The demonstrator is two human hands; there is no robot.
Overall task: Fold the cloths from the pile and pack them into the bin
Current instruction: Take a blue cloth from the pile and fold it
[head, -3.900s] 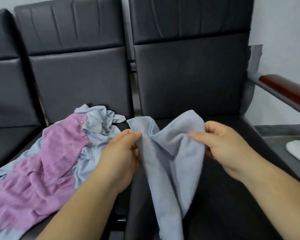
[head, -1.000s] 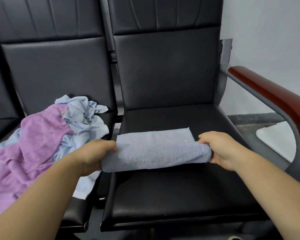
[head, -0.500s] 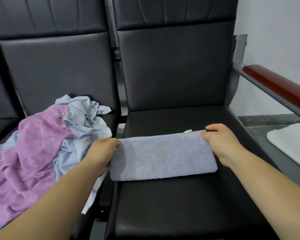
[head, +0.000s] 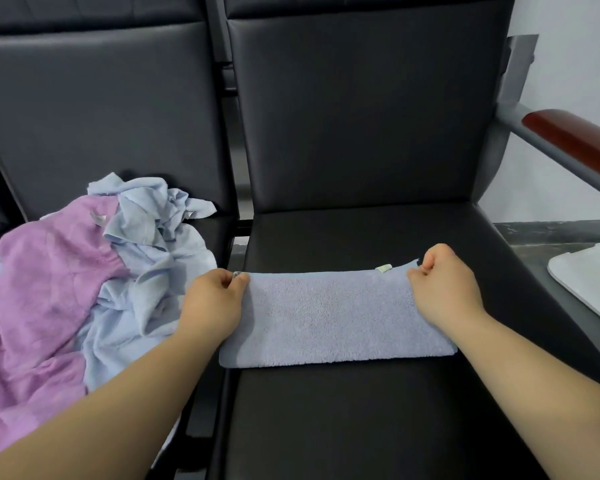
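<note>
One blue cloth (head: 329,317) lay flat on the seat (head: 361,427) as a long strip. A second before it was still being turned over, so the first fold looked done. The left hand (head: 215,299) and right hand (head: 444,289) each pinched a far corner. Beyond, the pile (head: 146,244) held one purple cloth (head: 49,289) and several blue. One white edge (head: 589,282), possibly the bin, showed at the right.

We looked through one head-worn wide-angle camera, facing forward and down, close over the black seat (head: 361,427) at frame centre, its backrest (head: 361,116) filling the upper frame.
</note>
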